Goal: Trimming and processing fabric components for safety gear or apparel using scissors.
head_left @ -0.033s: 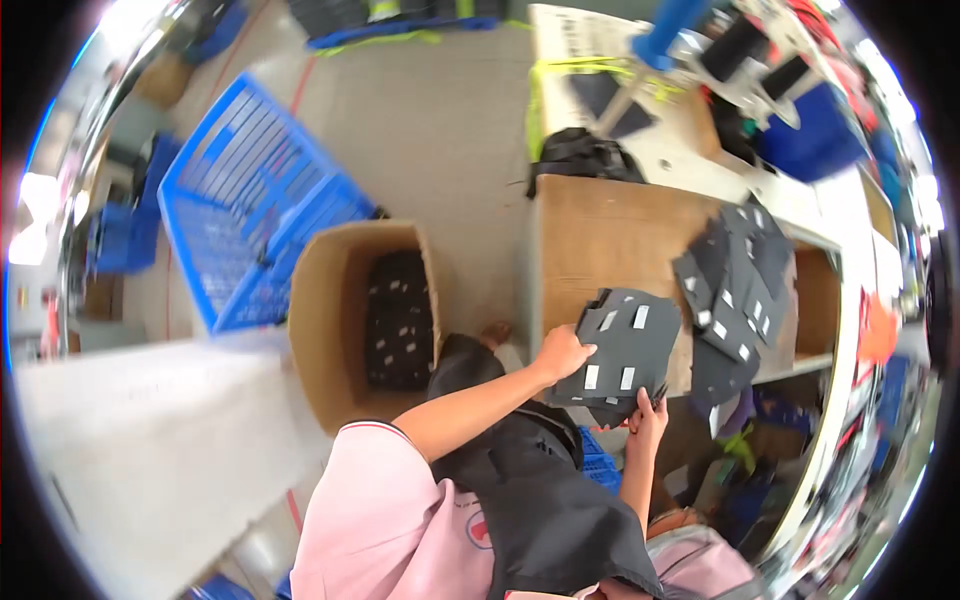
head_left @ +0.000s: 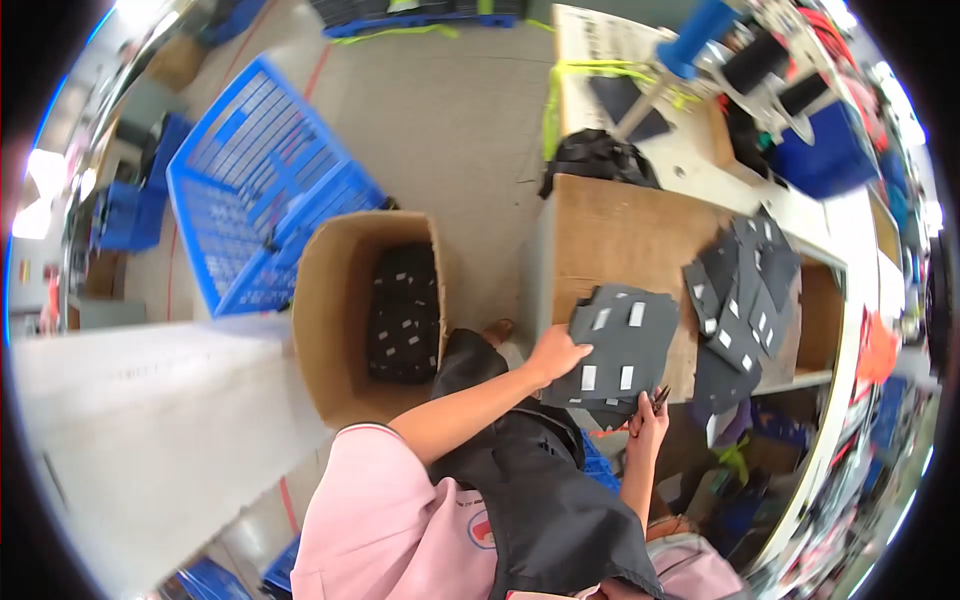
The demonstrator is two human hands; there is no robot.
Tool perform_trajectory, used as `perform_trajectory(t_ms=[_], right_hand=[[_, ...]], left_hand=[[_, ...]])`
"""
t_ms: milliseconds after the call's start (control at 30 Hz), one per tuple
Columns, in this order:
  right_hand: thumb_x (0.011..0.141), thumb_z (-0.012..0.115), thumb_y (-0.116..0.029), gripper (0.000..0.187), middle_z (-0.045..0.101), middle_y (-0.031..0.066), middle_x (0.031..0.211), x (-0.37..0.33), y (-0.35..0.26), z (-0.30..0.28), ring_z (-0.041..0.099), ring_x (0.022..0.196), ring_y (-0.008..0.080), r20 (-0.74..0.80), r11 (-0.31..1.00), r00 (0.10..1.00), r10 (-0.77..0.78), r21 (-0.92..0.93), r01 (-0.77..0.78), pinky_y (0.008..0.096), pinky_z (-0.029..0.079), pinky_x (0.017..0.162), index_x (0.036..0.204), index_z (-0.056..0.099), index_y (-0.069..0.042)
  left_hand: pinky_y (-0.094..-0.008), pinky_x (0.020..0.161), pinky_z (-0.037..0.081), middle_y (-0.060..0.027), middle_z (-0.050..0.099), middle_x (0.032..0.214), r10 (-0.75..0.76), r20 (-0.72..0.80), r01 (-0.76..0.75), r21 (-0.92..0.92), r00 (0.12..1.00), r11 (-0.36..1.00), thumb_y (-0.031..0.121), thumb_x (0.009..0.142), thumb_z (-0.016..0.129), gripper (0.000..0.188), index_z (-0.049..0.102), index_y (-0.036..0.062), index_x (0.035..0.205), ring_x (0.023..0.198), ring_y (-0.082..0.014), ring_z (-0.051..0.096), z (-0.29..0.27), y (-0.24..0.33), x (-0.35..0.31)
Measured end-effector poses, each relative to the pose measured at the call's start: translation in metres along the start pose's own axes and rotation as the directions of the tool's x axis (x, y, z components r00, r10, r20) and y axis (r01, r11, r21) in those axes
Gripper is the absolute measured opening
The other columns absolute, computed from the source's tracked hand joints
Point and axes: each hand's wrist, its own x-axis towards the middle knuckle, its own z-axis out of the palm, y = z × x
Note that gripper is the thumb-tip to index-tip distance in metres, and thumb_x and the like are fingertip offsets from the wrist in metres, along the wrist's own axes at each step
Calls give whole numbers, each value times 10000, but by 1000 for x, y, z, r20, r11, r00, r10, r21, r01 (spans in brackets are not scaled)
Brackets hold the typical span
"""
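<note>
My left hand (head_left: 560, 355) is closed on the left edge of a stack of dark grey fabric pieces (head_left: 625, 345) with small white labels on top. My right hand (head_left: 648, 425) is at the stack's lower right corner, its fingers curled round small dark thread snips (head_left: 660, 398) whose points stick up. Whether its fingers also grip the fabric, I cannot tell. The stack is over the near edge of a brown wooden board (head_left: 620, 230). To its right lies a loose heap of similar dark labelled pieces (head_left: 740, 300).
On my left stands an open cardboard box (head_left: 320, 320) with dark labelled pieces inside. Behind it is a tilted blue plastic basket (head_left: 270, 180). A white surface (head_left: 150, 420) spans the left side. A black bag (head_left: 595, 160) and thread cones (head_left: 750, 65) are at the far right.
The view has shifted slightly, and the snips' points show more clearly beside my right hand. Both hands keep about the same hold at the stack.
</note>
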Motion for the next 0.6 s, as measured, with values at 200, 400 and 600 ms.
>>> perform_trajectory(t_ms=[200, 400, 600], right_hand=[[863, 551, -58, 355, 615, 181, 1031, -34, -21, 66, 313, 389, 19, 394, 991, 916, 78, -134, -27, 175, 238, 359, 1199, 470, 25], [862, 552, -47, 254, 639, 152, 919, -54, -17, 70, 322, 393, 6, 430, 971, 891, 143, -233, -43, 163, 245, 354, 1111, 535, -3], [868, 552, -48, 209, 642, 138, 901, -69, -13, 64, 321, 391, 6, 425, 969, 885, 190, -227, -99, 171, 245, 358, 1073, 555, -3]], left_hand=[[-375, 808, 480, -86, 639, 988, -323, -365, -58, -735, 873, 675, 37, 712, 720, 355, 614, -26, 1045, 870, -214, 606, -142, -8, -98], [-421, 885, 435, -91, 588, 1109, -450, -611, -339, -765, 652, 548, 25, 724, 698, 469, 539, 9, 1165, 1013, -267, 558, -231, -77, -159], [-429, 663, 428, -71, 566, 963, -867, -370, 196, -873, 333, 448, 166, 732, 748, 303, 575, 87, 968, 825, -251, 539, -285, -293, -218]])
